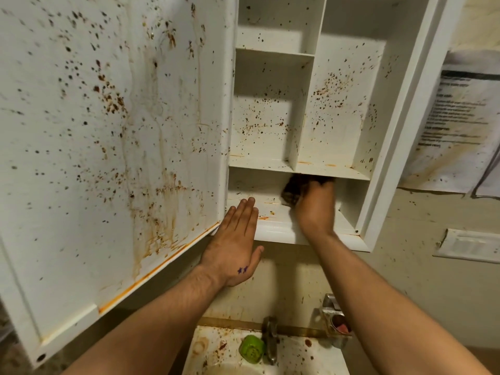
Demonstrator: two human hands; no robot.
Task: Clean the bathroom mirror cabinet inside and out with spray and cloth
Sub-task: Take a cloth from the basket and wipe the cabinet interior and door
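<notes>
A: Why is the left hand (234,239) flat, fingers spread, holding nothing?
B: I'd say it braces the cabinet (273,231) edge beneath it while the right hand (313,207) closes around the dark cloth (290,192), scrubbing the bottom shelf just ahead of its knuckles

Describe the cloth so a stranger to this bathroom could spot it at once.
Find the open white cabinet above the sink and look into its lowest compartment. There the right hand presses a dark cloth against the back. It is the only dark bundle among white, brown-speckled surfaces.
</notes>
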